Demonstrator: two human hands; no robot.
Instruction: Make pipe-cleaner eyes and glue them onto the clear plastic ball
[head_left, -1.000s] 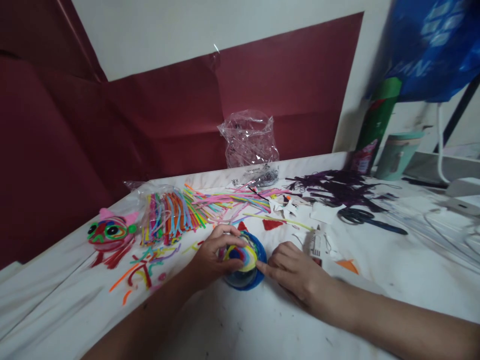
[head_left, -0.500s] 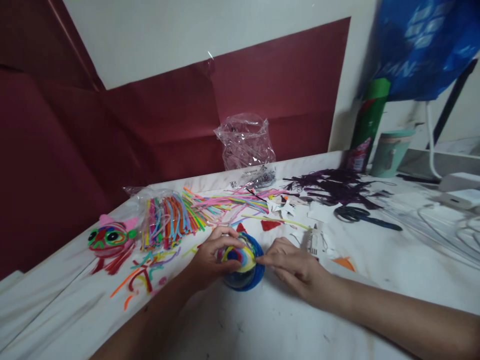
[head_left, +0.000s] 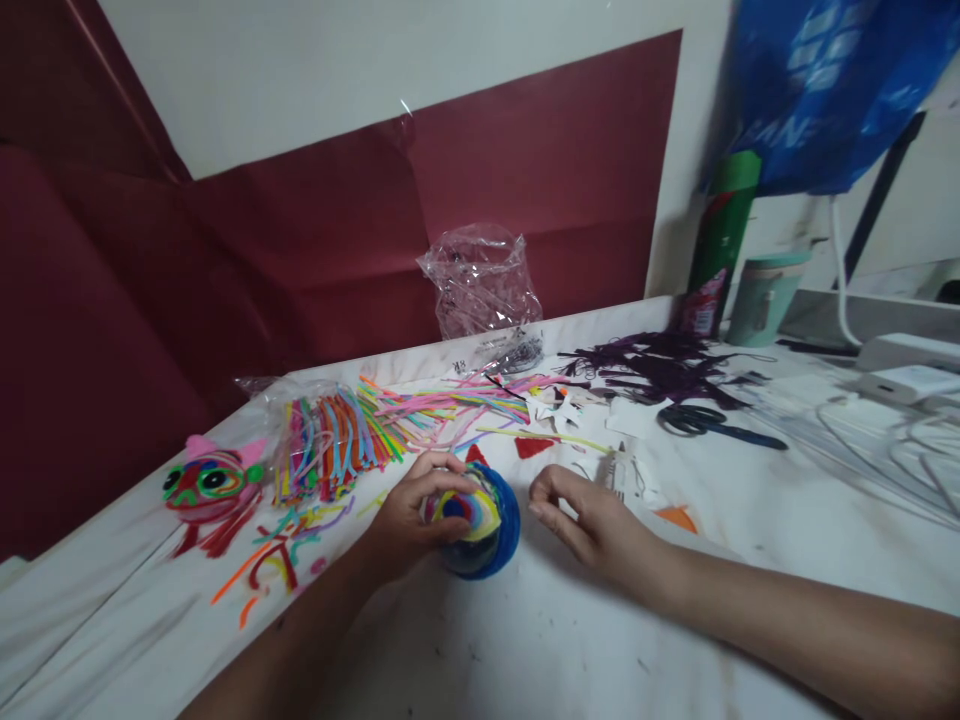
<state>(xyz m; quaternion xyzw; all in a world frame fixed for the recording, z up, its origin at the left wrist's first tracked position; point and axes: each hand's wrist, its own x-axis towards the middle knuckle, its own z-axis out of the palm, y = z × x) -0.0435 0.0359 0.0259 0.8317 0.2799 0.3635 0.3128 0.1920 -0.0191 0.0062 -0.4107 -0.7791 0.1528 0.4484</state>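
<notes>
My left hand (head_left: 425, 512) is closed around the left side of a round craft ball (head_left: 501, 525). Blue strands wrap the ball's right side, and rings of yellow, pink, red and blue show on its front. Just to the right, apart from the ball, my right hand (head_left: 581, 515) has its thumb and forefinger brought together in a pinch. Whatever may be between those fingertips is too small to make out. Behind the ball lie red felt-like triangles (head_left: 534, 447). A white glue gun (head_left: 619, 472) rests beyond my right hand.
At the left sits a finished-looking pink and red animal face (head_left: 214, 485). Near it are bagged pipe cleaners (head_left: 322, 445) and cut scraps (head_left: 285, 560). Scissors (head_left: 716, 427), purple fringe (head_left: 660, 365), a green cup (head_left: 769, 300), a spray can (head_left: 720, 245) and cables (head_left: 900, 430) occupy the right.
My right hand has drawn away from the ball, its forefinger now curled to the thumb instead of touching the ball. The left hand keeps its hold. The view has shifted slightly.
</notes>
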